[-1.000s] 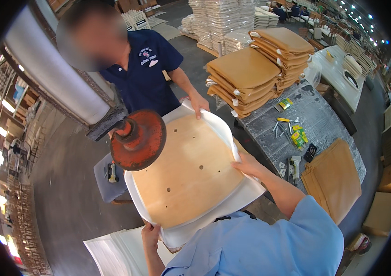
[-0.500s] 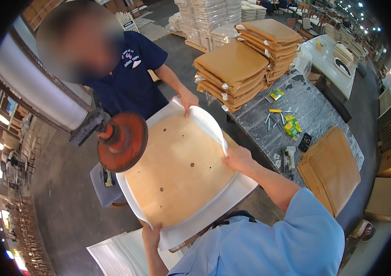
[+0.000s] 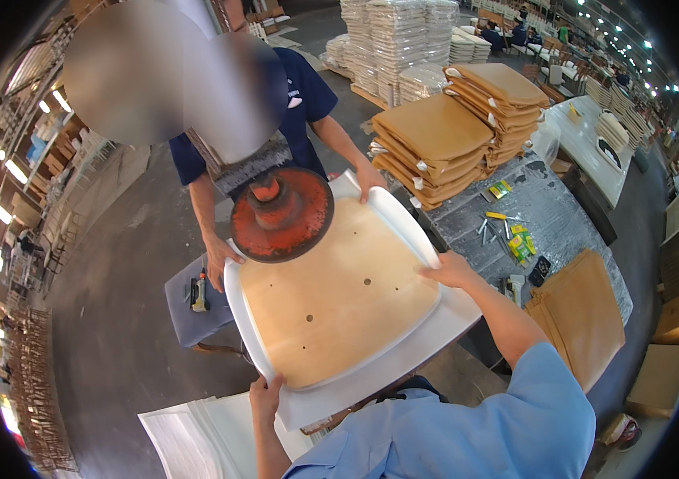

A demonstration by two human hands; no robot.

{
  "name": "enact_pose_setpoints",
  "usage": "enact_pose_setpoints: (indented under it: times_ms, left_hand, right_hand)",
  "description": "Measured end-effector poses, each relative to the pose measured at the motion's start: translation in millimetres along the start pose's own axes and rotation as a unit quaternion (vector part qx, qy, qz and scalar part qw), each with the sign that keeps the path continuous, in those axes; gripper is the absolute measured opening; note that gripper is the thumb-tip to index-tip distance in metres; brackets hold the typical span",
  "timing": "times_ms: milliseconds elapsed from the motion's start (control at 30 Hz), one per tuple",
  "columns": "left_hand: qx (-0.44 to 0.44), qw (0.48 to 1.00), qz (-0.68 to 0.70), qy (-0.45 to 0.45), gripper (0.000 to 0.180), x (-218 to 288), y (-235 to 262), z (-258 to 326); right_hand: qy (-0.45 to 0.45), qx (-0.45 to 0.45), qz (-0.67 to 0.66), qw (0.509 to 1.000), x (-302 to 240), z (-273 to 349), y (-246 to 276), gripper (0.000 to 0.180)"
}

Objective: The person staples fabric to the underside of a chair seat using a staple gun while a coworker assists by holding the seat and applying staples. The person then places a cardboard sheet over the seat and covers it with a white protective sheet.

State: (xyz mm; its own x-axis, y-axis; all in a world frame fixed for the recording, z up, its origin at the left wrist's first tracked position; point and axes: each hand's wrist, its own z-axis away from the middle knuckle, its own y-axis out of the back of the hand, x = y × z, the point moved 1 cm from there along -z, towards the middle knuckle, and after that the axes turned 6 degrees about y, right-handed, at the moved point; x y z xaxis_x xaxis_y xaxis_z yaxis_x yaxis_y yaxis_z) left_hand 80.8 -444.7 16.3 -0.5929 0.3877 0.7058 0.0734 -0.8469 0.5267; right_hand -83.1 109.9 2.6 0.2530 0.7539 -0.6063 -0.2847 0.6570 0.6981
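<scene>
The plywood seat board [image 3: 339, 303], drilled with small holes, sits in the middle of the frame, bare face up on a white padding sheet [image 3: 455, 318]. The left hand [image 3: 265, 397], at the lower left corner of the board, pinches the sheet's raised rim, thumb on top; the right hand [image 3: 450, 271] grips the rim at the board's right side, fingers close together. The fingertips underneath are hidden, so I cannot tell how they lie there.

Across the board, the co-worker's right hand [image 3: 220, 259] and co-worker's left hand [image 3: 367, 177] hold the far corners. A red round press plate [image 3: 284, 215] hangs over the board's upper edge; whether it touches cannot be told.

As far as shows, the board is laid on the sheet and the rim stands up along the left and upper right sides. Along the lower edge the sheet spreads outward, not folded over the wood, and no fixings are visible. The work looks to be at an early stage
</scene>
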Motion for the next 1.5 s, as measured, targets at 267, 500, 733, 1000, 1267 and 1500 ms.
enact_pose_setpoints:
  times_ms: [267,500,733,1000,1267,1500]
  left_hand:
    - [0.009,0.909,0.396,0.131,0.029,8.9,4.7,-2.3]
    - [0.032,0.900,0.395,0.181,0.028,-20.3,4.6,19.9]
    - [-0.155,0.864,0.408,0.251,0.027,-57.0,-19.6,51.1]
    - [-0.035,0.950,0.270,0.151,0.022,-35.9,10.7,14.8]
    - [0.066,0.987,0.094,0.112,0.031,-15.9,1.2,-32.6]
    - [0.127,0.992,-0.009,0.026,0.037,-25.8,-8.2,-22.1]
  right_hand:
    - [-0.093,-0.023,-0.387,0.917,69.9,-2.9,14.4,0.024]
    - [-0.117,-0.203,-0.439,0.867,78.4,20.5,36.2,0.033]
    - [-0.122,-0.169,-0.517,0.830,97.2,72.0,16.5,0.047]
    - [-0.076,-0.103,-0.511,0.850,74.4,41.8,21.5,0.030]
    - [-0.083,-0.070,-0.370,0.923,41.6,-17.3,6.1,0.030]
    - [0.104,0.019,0.104,0.989,18.5,-13.2,-5.7,0.037]
